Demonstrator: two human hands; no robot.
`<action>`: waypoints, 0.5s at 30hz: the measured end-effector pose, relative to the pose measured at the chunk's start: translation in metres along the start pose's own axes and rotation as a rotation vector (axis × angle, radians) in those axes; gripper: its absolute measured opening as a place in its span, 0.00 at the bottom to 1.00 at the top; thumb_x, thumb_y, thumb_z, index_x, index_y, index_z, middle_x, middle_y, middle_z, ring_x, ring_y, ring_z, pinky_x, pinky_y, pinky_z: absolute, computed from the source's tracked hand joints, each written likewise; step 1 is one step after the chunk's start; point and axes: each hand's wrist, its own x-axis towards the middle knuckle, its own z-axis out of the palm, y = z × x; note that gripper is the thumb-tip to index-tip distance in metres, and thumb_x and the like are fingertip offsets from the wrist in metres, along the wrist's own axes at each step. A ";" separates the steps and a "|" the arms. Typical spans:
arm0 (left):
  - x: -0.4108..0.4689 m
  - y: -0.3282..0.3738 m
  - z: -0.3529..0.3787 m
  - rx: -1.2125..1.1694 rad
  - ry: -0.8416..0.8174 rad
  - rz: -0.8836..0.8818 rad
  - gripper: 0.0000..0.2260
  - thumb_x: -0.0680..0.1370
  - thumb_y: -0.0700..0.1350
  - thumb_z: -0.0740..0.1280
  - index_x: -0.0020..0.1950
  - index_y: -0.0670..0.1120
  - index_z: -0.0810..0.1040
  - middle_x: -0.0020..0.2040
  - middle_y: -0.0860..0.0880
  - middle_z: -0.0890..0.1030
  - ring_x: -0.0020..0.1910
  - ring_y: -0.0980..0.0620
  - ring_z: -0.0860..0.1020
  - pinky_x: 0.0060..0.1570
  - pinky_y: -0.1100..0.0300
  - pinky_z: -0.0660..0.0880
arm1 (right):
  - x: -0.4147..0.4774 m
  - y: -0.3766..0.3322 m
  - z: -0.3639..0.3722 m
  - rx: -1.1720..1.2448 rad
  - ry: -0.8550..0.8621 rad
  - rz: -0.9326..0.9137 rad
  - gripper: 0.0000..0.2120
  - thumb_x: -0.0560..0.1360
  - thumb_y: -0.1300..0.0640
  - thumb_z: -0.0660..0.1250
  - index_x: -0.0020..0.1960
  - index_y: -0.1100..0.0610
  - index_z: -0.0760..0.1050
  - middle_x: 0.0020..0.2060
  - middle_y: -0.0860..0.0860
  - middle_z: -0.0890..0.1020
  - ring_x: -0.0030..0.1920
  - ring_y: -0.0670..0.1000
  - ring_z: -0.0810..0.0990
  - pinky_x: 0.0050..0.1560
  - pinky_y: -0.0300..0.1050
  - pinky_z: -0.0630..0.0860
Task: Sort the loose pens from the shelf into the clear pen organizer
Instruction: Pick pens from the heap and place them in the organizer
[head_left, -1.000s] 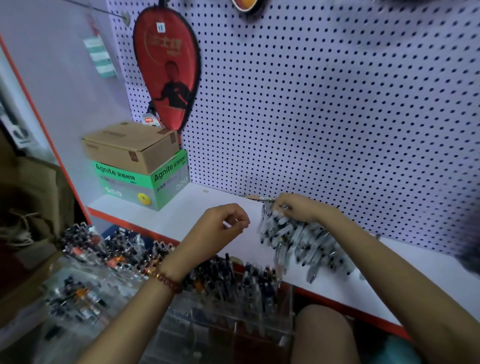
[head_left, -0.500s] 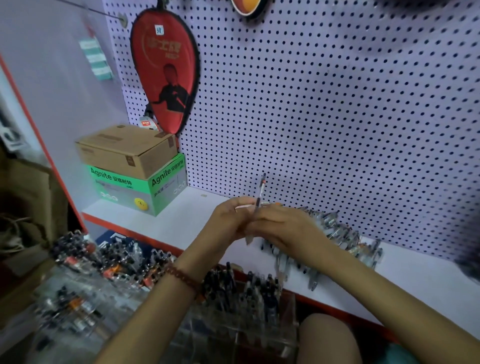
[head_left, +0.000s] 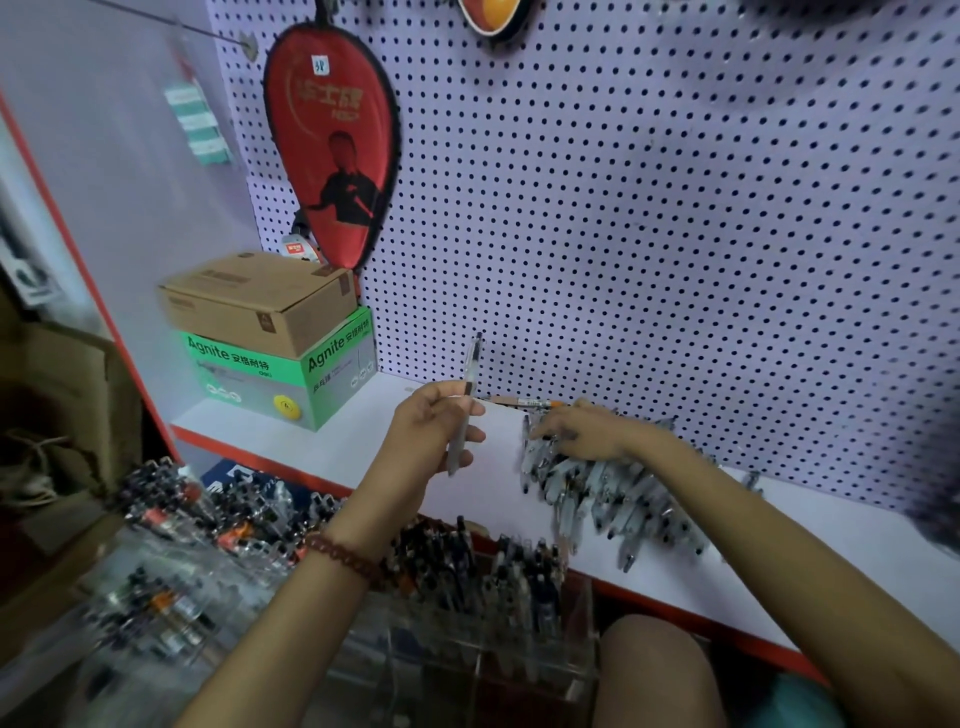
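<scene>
Organizer (head_left: 519, 629) part-filled, big pile (head_left: 618, 499) yet unsorted on shelf (head_left: 353, 436); left hand (head_left: 434, 428) pinches one pen (head_left: 466, 400) near-upright above shelf, right hand (head_left: 584, 434) on pile (fingers bent, whether gripping I cannot tell)

The green box (head_left: 291, 379) under the cardboard carton (head_left: 260, 301) is showing "Agnite 安格耐特" in white on two faces. Gold characters on the red paddle cover (head_left: 332, 145) are staying too blurred to read.
</scene>
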 end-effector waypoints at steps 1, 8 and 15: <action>0.000 0.001 -0.001 0.005 0.009 0.003 0.10 0.82 0.40 0.59 0.62 0.39 0.72 0.45 0.50 0.79 0.32 0.62 0.78 0.30 0.66 0.75 | 0.002 0.001 -0.002 0.059 0.011 0.005 0.19 0.79 0.63 0.58 0.67 0.50 0.72 0.68 0.48 0.69 0.68 0.52 0.66 0.66 0.49 0.65; -0.007 0.005 -0.005 0.021 0.036 -0.002 0.10 0.82 0.40 0.58 0.61 0.40 0.73 0.45 0.50 0.79 0.31 0.61 0.77 0.29 0.65 0.74 | 0.004 0.003 -0.007 0.109 -0.015 0.029 0.11 0.77 0.68 0.58 0.58 0.64 0.72 0.57 0.55 0.73 0.54 0.56 0.74 0.54 0.50 0.73; -0.015 0.008 -0.011 0.004 0.048 -0.003 0.07 0.82 0.39 0.58 0.56 0.46 0.75 0.43 0.51 0.79 0.31 0.59 0.72 0.28 0.68 0.67 | 0.007 -0.001 -0.004 0.027 0.109 0.000 0.11 0.78 0.65 0.59 0.52 0.59 0.81 0.50 0.53 0.75 0.46 0.56 0.76 0.46 0.51 0.73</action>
